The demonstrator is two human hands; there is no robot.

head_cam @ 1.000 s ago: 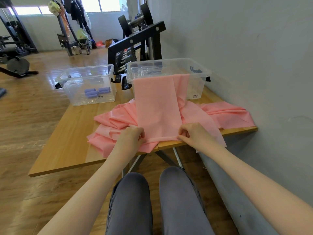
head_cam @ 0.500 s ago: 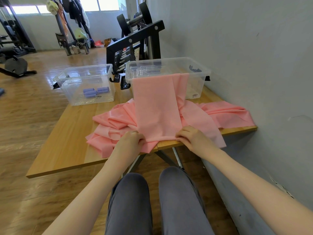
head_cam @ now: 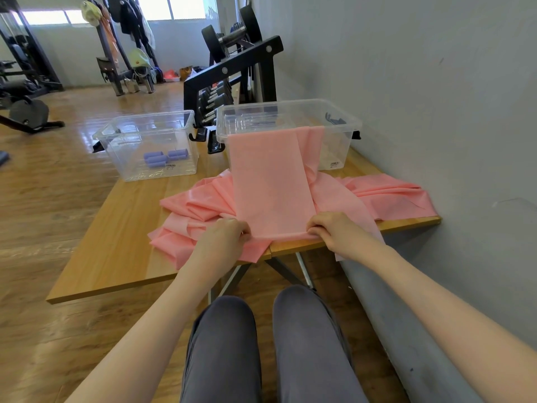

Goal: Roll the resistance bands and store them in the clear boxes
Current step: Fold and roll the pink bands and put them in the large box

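Note:
A flat pink resistance band [head_cam: 271, 184] runs from the rim of the right clear box [head_cam: 345, 123] down to the table's near edge, over a heap of more pink bands [head_cam: 197, 205]. My left hand [head_cam: 223, 237] pinches the band's near left corner. At the near right corner, my right hand [head_cam: 334, 231] pinches the same band. The left clear box [head_cam: 116, 141] holds purple rolled bands [head_cam: 165, 157].
The wooden table [head_cam: 116, 242] stands against a grey wall [head_cam: 436, 97] on the right. A black dumbbell rack [head_cam: 232, 71] rises behind the boxes. My knees sit below the table's front edge. Gym equipment stands across the wooden floor at the far left.
Both hands have curled a little more over the band's near edge. The band and the boxes lie as before.

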